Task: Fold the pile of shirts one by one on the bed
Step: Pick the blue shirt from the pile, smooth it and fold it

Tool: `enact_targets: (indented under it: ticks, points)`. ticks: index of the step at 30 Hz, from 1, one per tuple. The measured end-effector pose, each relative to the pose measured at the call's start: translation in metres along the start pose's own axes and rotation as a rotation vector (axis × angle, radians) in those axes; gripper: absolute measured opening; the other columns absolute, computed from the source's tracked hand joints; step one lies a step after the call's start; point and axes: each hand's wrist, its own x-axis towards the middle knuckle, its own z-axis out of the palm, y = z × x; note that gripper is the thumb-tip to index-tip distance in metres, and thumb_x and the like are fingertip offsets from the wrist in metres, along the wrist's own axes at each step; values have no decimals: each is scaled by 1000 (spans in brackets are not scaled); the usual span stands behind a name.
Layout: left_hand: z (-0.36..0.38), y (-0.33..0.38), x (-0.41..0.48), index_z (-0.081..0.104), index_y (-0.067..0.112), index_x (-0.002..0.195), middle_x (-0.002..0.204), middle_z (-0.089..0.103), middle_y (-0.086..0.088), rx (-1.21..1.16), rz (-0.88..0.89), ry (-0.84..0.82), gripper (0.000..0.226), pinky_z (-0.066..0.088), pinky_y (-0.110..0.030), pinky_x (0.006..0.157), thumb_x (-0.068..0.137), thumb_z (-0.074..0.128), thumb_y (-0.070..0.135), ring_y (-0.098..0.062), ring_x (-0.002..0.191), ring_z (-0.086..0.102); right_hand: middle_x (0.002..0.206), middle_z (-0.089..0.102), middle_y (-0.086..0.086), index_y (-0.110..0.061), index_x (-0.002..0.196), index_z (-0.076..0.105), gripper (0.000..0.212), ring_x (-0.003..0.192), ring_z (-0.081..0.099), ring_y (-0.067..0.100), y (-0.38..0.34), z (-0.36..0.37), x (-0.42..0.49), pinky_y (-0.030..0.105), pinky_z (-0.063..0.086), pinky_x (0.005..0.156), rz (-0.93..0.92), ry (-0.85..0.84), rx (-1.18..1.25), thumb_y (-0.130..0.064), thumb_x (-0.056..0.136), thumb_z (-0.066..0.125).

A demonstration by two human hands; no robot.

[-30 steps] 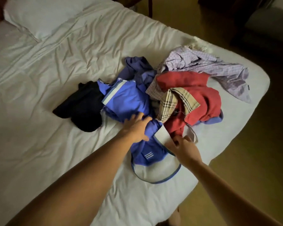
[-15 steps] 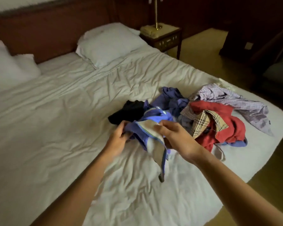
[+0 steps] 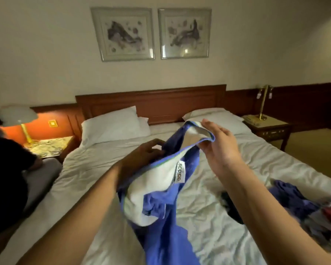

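2 bare hands hold a blue shirt with white lining above a white bed. The left hand grips bunched cloth, and the right hand pinches the collar edge, fingers nearly straight. The pile of other shirts lies on the bed at right; beyond are 2 pillows, a headboard and 2 framed pictures.

2 arms outstretched; left hand grips shirt, right hand pinches it, fingers nearly straight.
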Motion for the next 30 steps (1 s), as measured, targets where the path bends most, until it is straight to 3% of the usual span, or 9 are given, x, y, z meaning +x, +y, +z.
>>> enact_targets:
  ticks: [3, 7, 10, 13, 15, 18, 23, 26, 30]
  points:
    - [-2, -47, -10, 61, 19, 82, 66, 67, 5, -59, -134, 99, 12, 48, -14, 64, 93, 63, 19, -8, 64, 60, 66, 64, 4, -4, 76, 61, 18, 62, 66, 11, 48, -20, 9, 22, 57, 58, 32, 100, 31, 0, 94, 59]
    - [16, -193, -11, 64, 27, 124, 110, 70, 6, -61, -345, 11, 40, 42, -34, 98, 100, 43, 53, -13, 102, 62, 83, 61, 7, -9, 91, 59, 12, 72, 64, 13, 172, -120, 16, 25, 57, 72, 130, 114, -228, -1, 98, 52]
    - [67, -327, -36, 46, 36, 140, 138, 51, 14, 47, -491, -73, 66, 34, -36, 109, 86, 48, 76, -10, 129, 48, 74, 64, 16, 3, 105, 60, 16, 64, 59, 7, 287, -214, -3, 15, 47, 58, 307, -60, -568, 9, 95, 49]
    - [125, -433, -67, 35, 32, 148, 149, 31, 12, 302, -521, -176, 97, 33, -27, 106, 68, 70, 75, -8, 133, 35, 127, 58, 19, -2, 143, 46, 56, 115, 56, 24, 392, -292, -26, 20, 46, 90, 374, -328, -1171, -1, 91, 65]
    - [141, -472, -75, 47, 27, 138, 145, 34, 6, 619, -376, -121, 77, 39, -37, 107, 75, 76, 61, -18, 132, 42, 150, 36, 14, -30, 155, 27, 76, 138, 36, 34, 432, -324, -33, 36, 33, 111, 328, -440, -1505, -29, 91, 68]
    - [140, -484, -75, 65, 18, 102, 125, 47, 4, 790, -159, 51, 26, 44, -39, 94, 83, 75, 34, -19, 115, 52, 149, 38, 3, -50, 151, 23, 74, 134, 36, 33, 453, -346, -23, 45, 31, 107, 113, -416, -1726, -54, 87, 62]
    - [102, -461, -76, 62, 8, 97, 99, 61, -11, 668, -40, 371, 8, 43, -31, 83, 91, 67, 9, -26, 91, 57, 127, 56, -2, -30, 125, 58, 38, 118, 44, 26, 440, -334, -5, 38, 29, 91, -423, -598, -2057, -49, 93, 52]
    - [78, -429, -73, 60, 6, 95, 87, 63, -15, 506, -98, 587, 5, 36, -22, 65, 93, 64, 5, -22, 77, 52, 120, 57, 4, -18, 114, 64, 23, 111, 50, 30, 422, -308, -11, 39, 33, 91, -567, -659, -1877, -32, 98, 54]
    - [39, -382, -58, 63, 13, 104, 99, 64, -6, 396, -87, 795, 9, 35, -25, 74, 98, 58, 9, -24, 91, 56, 86, 58, 5, -13, 87, 54, 8, 81, 56, 34, 377, -275, -15, 39, 39, 72, -624, -590, -1598, -13, 94, 57]
